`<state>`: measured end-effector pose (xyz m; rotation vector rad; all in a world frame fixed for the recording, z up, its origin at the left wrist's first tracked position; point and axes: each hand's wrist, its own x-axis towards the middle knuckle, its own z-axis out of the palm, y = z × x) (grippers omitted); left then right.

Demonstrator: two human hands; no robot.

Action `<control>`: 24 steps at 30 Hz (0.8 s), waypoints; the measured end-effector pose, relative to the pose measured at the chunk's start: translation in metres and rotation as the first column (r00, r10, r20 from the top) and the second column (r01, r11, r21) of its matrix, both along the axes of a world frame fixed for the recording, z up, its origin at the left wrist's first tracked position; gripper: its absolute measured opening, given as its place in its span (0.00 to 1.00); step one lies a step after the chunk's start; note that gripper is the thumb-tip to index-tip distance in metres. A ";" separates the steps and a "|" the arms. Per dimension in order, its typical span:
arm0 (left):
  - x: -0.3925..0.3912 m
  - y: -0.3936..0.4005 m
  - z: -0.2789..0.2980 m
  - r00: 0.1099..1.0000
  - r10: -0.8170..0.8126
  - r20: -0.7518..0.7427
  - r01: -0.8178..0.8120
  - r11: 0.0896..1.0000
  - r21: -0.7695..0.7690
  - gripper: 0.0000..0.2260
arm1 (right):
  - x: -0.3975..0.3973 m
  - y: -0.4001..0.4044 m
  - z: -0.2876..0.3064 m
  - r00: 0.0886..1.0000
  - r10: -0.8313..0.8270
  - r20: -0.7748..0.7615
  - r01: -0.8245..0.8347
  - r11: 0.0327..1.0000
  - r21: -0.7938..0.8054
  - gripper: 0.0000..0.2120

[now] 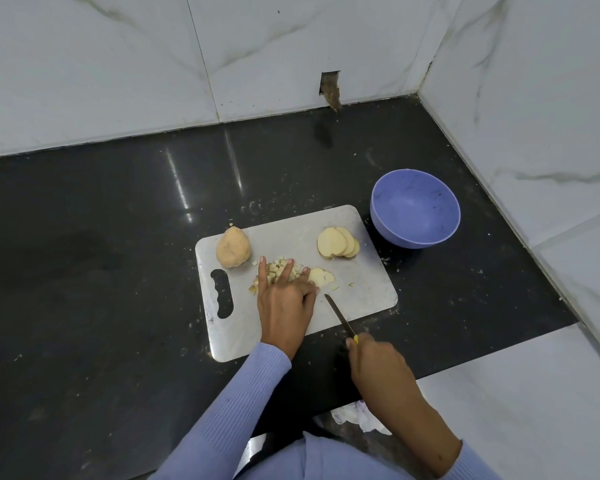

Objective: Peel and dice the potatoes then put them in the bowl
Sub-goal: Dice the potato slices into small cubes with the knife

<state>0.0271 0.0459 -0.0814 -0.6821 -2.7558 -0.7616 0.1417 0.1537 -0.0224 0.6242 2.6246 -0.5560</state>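
Two hands work over a dark polished desk (101,271) that fills the middle of the frame, backed by white marble-look wall tiles (118,64) across the top and right. Grey cutting board (361,289) lies at centre frame, its handle slot toward the left. Purple bowl (415,207) stands on the desk just beside the board's upper right corner; nothing visible inside it.

On the board, upper left: one whole potato (233,247), skin on, near the board's edge. Upper right: fanned potato slices (336,242), overlapping, cut faces up. Centre: pile of diced potato (278,270), with a single flat slice (321,276) just to its right.

Left hand (284,299), lower centre, lies over the diced pile with fingers straight and spread, fingertips touching the pieces; grip is wide, holding nothing. Right hand (378,365), lower right, has its grip closed round the yellow handle of a knife (340,315); the thin blade points up and left over the board's lower edge, its tip near the left hand's thumb side. Whether the blade touches the board cannot be told.

Both forearms wear light blue ribbed sleeves (243,400). Crumpled white cloth or paper (357,415) sits at the desk's front edge, between the arms.
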 end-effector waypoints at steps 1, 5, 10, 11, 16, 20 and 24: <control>0.000 -0.002 -0.001 1.000 -0.018 -0.011 0.018 1.000 0.003 0.01 | -0.003 0.001 0.003 1.000 -0.007 -0.028 0.006 1.000 -0.014 0.16; 0.000 -0.010 -0.002 0.999 -0.029 -0.029 0.029 0.999 0.019 0.02 | -0.028 0.000 0.007 0.990 -0.030 -0.135 0.024 0.999 -0.047 0.17; -0.002 -0.010 -0.001 1.000 -0.026 -0.008 0.026 0.999 0.038 0.02 | -0.053 -0.007 -0.003 0.986 0.008 -0.165 -0.016 0.999 -0.043 0.18; -0.003 -0.010 -0.002 1.000 -0.024 0.000 0.024 0.999 0.040 0.02 | -0.054 -0.008 -0.006 0.989 0.006 -0.151 -0.013 0.999 -0.045 0.18; -0.001 -0.007 0.001 1.000 0.003 -0.001 -0.003 1.000 -0.025 0.02 | -0.050 -0.017 -0.012 0.996 -0.002 -0.087 0.003 1.000 0.010 0.17; 0.001 -0.005 0.003 1.000 0.016 -0.020 -0.017 0.998 -0.066 0.04 | -0.030 -0.017 -0.014 0.999 0.013 -0.052 -0.010 0.999 0.046 0.16; 0.003 -0.005 0.001 1.000 0.024 -0.021 -0.025 0.997 -0.071 0.04 | -0.003 -0.011 -0.011 1.000 0.002 0.007 -0.003 0.998 0.061 0.16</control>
